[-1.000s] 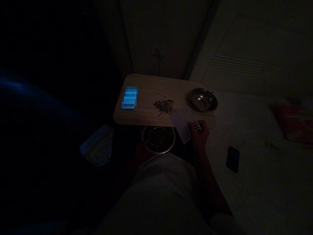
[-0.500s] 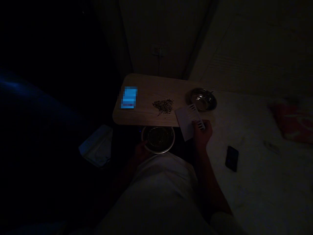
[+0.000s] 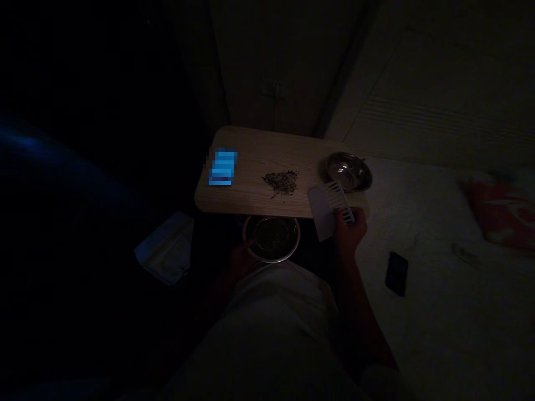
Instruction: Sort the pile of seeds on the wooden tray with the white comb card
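Observation:
The room is very dark. My right hand is closed on a white flat scraper card at the near right edge of a small wooden table. My left hand grips the rim of a steel bowl held just under the table's near edge. A small pile of dark seeds or crumbs lies on the middle of the table, to the left of the card. A second steel bowl stands on the table's right end, just behind the card.
A lit blue screen lies on the table's left part. A dark phone rests on the pale bed cover at right, with a red cushion beyond it. A pale bag lies on the floor at left.
My right hand with the white card has shifted a little to the right and up, farther from the pile. The left hand and its bowl stay in place.

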`<state>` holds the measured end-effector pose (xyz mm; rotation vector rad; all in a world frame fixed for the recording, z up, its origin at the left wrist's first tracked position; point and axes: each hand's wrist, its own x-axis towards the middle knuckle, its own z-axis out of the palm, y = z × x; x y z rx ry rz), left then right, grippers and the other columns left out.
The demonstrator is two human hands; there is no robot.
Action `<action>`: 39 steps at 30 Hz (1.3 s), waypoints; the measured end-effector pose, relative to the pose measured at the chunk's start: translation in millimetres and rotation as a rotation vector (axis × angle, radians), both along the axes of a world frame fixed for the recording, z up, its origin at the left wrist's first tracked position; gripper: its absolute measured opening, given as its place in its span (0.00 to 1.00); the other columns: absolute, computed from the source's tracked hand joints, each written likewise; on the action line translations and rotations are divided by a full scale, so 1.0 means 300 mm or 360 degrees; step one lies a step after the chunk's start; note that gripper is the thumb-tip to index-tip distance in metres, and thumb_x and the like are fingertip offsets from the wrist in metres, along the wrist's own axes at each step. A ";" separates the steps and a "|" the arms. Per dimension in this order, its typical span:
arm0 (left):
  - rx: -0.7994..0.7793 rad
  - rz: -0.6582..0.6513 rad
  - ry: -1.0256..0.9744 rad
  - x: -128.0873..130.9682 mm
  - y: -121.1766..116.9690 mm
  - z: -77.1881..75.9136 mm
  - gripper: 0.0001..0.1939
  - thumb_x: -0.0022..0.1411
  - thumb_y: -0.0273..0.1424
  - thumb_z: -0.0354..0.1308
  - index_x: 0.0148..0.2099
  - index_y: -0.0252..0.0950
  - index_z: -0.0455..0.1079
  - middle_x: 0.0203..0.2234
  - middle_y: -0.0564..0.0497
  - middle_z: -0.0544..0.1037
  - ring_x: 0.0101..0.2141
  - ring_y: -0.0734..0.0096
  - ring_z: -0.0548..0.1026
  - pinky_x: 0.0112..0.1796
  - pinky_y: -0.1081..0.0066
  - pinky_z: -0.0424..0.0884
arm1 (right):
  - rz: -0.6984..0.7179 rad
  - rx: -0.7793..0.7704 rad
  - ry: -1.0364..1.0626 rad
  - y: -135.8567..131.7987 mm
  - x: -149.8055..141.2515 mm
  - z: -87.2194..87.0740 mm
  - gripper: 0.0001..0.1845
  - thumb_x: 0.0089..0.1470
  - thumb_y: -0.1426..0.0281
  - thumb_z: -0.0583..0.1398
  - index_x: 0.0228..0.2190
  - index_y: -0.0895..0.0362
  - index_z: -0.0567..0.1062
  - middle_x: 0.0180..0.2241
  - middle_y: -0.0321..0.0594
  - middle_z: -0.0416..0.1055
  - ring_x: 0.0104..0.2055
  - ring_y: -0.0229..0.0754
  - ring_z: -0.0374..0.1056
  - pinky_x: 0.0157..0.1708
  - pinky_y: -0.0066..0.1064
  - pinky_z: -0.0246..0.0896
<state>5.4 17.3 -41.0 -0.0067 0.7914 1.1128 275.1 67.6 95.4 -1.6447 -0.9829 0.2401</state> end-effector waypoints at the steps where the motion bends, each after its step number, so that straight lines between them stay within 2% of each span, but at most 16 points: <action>1: -0.0004 -0.0011 -0.0011 -0.002 0.000 -0.003 0.18 0.53 0.29 0.62 0.48 0.33 0.77 0.40 0.43 0.84 0.53 0.46 0.76 0.58 0.51 0.67 | -0.0006 0.0007 0.0004 0.000 0.001 -0.001 0.11 0.48 0.62 0.63 0.27 0.55 0.68 0.24 0.30 0.64 0.26 0.36 0.60 0.28 0.28 0.56; 6: -0.0113 -0.0010 0.0031 -0.002 0.002 -0.002 0.16 0.56 0.29 0.60 0.47 0.32 0.77 0.41 0.43 0.84 0.55 0.47 0.74 0.60 0.51 0.64 | 0.0053 0.0043 0.0026 0.009 -0.018 -0.001 0.12 0.49 0.61 0.63 0.28 0.55 0.68 0.24 0.30 0.64 0.27 0.35 0.59 0.29 0.28 0.56; 12: -0.0099 -0.0093 -0.0016 0.012 0.001 0.045 0.17 0.57 0.31 0.59 0.49 0.31 0.76 0.42 0.42 0.84 0.57 0.48 0.73 0.61 0.51 0.62 | 0.0138 0.0085 0.0019 0.030 -0.044 0.015 0.12 0.50 0.61 0.63 0.29 0.56 0.68 0.25 0.31 0.65 0.29 0.36 0.61 0.31 0.28 0.58; 15: -0.0120 -0.0044 0.0009 0.020 0.003 0.060 0.15 0.57 0.30 0.58 0.46 0.31 0.76 0.39 0.43 0.84 0.54 0.51 0.75 0.62 0.52 0.62 | 0.0186 0.0108 0.0048 0.039 -0.054 0.024 0.13 0.51 0.60 0.62 0.29 0.56 0.69 0.26 0.32 0.66 0.29 0.36 0.61 0.31 0.29 0.58; 18: -0.0088 -0.0011 -0.0017 0.023 0.004 0.064 0.18 0.57 0.29 0.58 0.49 0.30 0.75 0.41 0.42 0.84 0.54 0.51 0.75 0.61 0.53 0.62 | 0.0227 0.0115 0.0094 0.048 -0.064 0.031 0.14 0.52 0.58 0.62 0.30 0.56 0.69 0.27 0.33 0.67 0.30 0.37 0.63 0.32 0.29 0.59; 25: -0.0125 -0.0047 -0.0054 0.024 0.004 0.068 0.20 0.57 0.30 0.57 0.52 0.29 0.74 0.40 0.41 0.84 0.52 0.49 0.77 0.59 0.51 0.64 | 0.0367 0.0108 0.0269 0.069 -0.085 0.042 0.15 0.45 0.63 0.64 0.32 0.55 0.67 0.31 0.35 0.71 0.33 0.38 0.66 0.37 0.32 0.64; 29: -0.0125 -0.0089 -0.0007 0.020 0.001 0.054 0.21 0.57 0.31 0.57 0.52 0.30 0.74 0.40 0.42 0.84 0.55 0.48 0.75 0.60 0.51 0.64 | 0.0315 0.0186 0.0348 0.070 -0.084 0.054 0.16 0.43 0.64 0.64 0.33 0.55 0.67 0.32 0.34 0.71 0.33 0.38 0.67 0.38 0.32 0.64; 34: -0.0158 -0.0098 0.0081 0.008 -0.001 0.030 0.22 0.58 0.33 0.56 0.53 0.33 0.74 0.41 0.42 0.84 0.55 0.46 0.75 0.59 0.48 0.64 | 0.0225 0.0232 0.0334 0.061 -0.061 0.049 0.13 0.45 0.64 0.63 0.33 0.55 0.68 0.32 0.35 0.71 0.34 0.39 0.67 0.38 0.33 0.64; 39: -0.0188 -0.0137 0.0042 0.015 0.002 0.056 0.21 0.58 0.32 0.57 0.52 0.31 0.74 0.40 0.42 0.84 0.54 0.47 0.75 0.61 0.50 0.62 | 0.0177 0.0272 0.0337 0.058 -0.051 0.019 0.13 0.48 0.63 0.62 0.36 0.56 0.71 0.33 0.39 0.73 0.35 0.41 0.69 0.39 0.35 0.66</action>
